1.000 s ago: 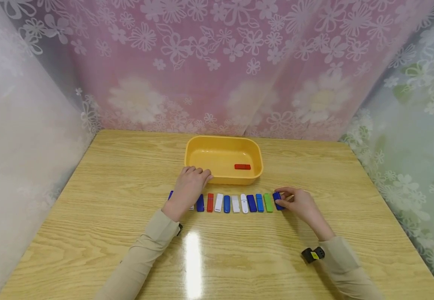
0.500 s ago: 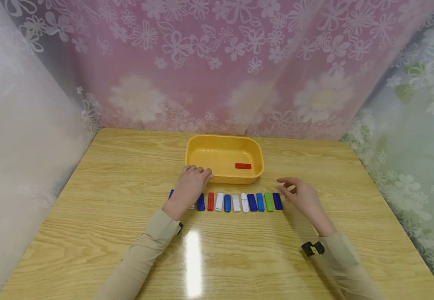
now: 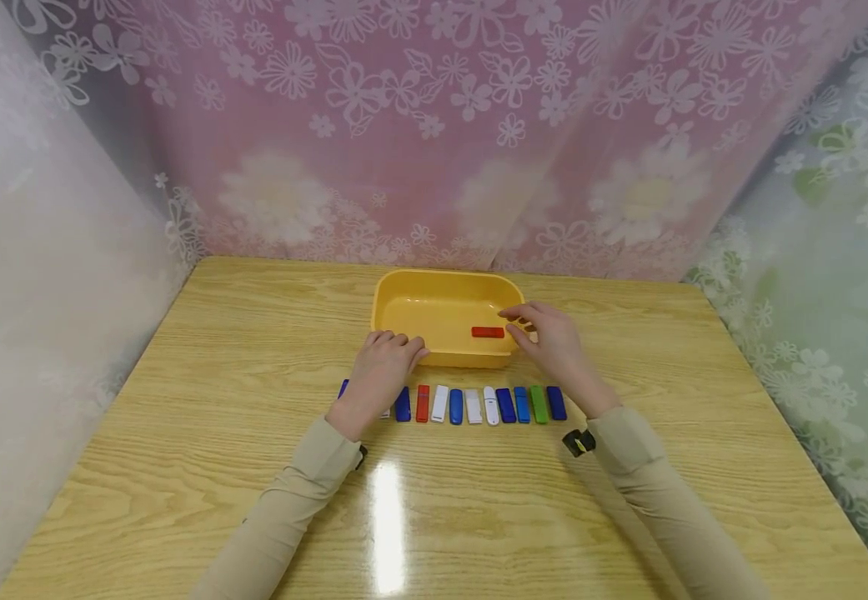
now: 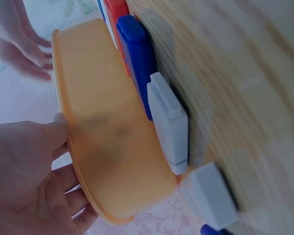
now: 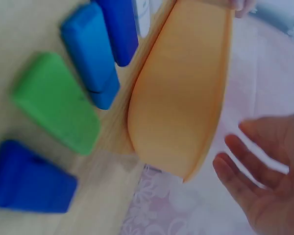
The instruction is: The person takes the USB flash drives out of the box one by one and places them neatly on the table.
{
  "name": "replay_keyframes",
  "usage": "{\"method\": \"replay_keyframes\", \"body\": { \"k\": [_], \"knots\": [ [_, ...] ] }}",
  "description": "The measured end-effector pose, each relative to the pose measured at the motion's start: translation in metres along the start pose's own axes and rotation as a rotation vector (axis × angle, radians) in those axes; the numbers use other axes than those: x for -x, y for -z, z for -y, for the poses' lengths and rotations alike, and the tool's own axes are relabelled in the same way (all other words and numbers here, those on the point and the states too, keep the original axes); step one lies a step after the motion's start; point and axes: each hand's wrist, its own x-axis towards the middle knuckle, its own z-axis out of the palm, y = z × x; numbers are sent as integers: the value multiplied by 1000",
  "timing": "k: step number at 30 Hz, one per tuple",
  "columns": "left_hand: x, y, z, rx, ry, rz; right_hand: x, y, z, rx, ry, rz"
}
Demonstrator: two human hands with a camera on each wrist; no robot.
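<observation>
A red USB flash drive (image 3: 488,332) lies inside the yellow plastic basin (image 3: 456,361) near its right end. My left hand (image 3: 378,377) grips the basin's front rim at the left, thumb on the outside wall. Over the basin's right end hovers my right hand (image 3: 554,343), its thumb and fingers apart with nothing between them, close to the red drive. In front of the basin runs a row of capped flash drives, ending at the right with a green one (image 3: 539,405) and a dark blue one (image 3: 556,403). My left wrist hides part of the row's left end.
The wooden table (image 3: 479,500) carries everything. A pink flowered curtain (image 3: 418,183) hangs along its back edge, with pale curtains at both sides. White flash drives (image 4: 169,122) stand close to the basin's wall in the left wrist view.
My right hand let go of the dark blue flash drive at the row's right end, then moved up and left over the basin. The left hand stayed on the rim.
</observation>
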Motion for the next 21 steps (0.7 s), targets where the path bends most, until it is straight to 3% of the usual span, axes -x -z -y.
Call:
{"method": "replay_keyframes", "body": {
  "k": [7,13,21],
  "knots": [
    [0,1,0,15,3,0,-38,-27,1,188,72,225],
    [2,1,-2,31,2,13,-52,-39,-2,248,30,349],
    [1,4,0,20,-6,-8,-57,-40,-1,233,17,396]
  ]
}}
